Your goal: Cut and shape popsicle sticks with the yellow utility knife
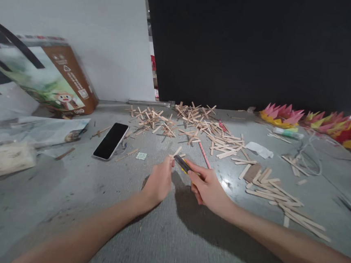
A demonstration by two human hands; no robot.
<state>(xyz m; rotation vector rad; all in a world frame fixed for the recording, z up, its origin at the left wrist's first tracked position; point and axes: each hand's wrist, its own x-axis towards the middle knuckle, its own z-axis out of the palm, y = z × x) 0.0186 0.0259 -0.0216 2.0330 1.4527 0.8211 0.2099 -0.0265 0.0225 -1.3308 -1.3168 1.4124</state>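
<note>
My left hand (pixel 159 180) is closed, fingers pinched on a short wooden craft stick (pixel 177 151) whose pale end sticks up past the fingertips. Close beside it, my right hand (pixel 209 187) grips a narrow dark tool with yellow along its edge (pixel 182 163). The tool's front end meets or nearly meets the stick at my left fingertips; its exact kind is unclear. Beyond both hands lies a heap of crossed craft sticks (pixel 154 120). Loose craft sticks (pixel 228 146) lie behind and right of my right hand, near a pink patterned strip (pixel 203 153).
A phone (pixel 111 141) and a small green-white packet (pixel 141 156) lie left of my hands. A printed bag (pixel 66 81) stands at the back left. To the right are more sticks (pixel 280 198), white paper (pixel 259 149), a glue stick (pixel 287 133) and folded-paper flowers (pixel 281 115).
</note>
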